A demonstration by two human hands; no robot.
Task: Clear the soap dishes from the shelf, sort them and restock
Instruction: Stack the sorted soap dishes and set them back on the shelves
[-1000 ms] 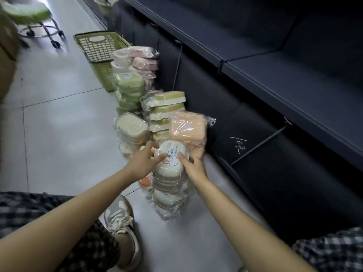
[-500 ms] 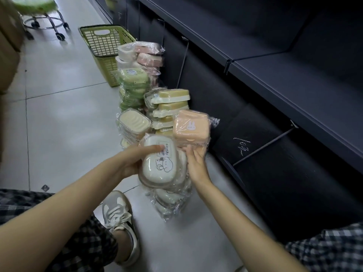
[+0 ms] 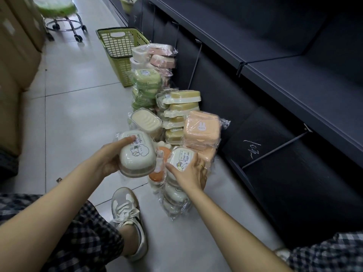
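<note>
Left hand [image 3: 110,160]: grips a white soap dish [image 3: 137,154] in clear wrap, thumb curled over its printed lid, fingers hidden beneath; the dish is held off the floor at 9 o'clock of the white stack [image 3: 176,193]. Right hand [image 3: 189,173]: fingers spread and curved over the top dish [image 3: 181,158] of that stack, covering much of its label; how firmly it grips cannot be told. An orange item [image 3: 157,176] between the two hands is mostly hidden and its kind is unclear. Peach dishes [image 3: 202,127] sit at 1 o'clock of the stack, touching it. Yellow-lidded dishes [image 3: 182,107], a cream ridged dish [image 3: 145,120], green dishes [image 3: 146,81] and pink dishes [image 3: 162,57] pile at 12 o'clock, lower layers blurred under wrap. Green basket [image 3: 117,46] stands behind them. Dark shelf [image 3: 294,79] at 3 o'clock bears a chalk mark [image 3: 252,149], illegible. Rolling stool [image 3: 60,18] cut off at the top edge.
</note>
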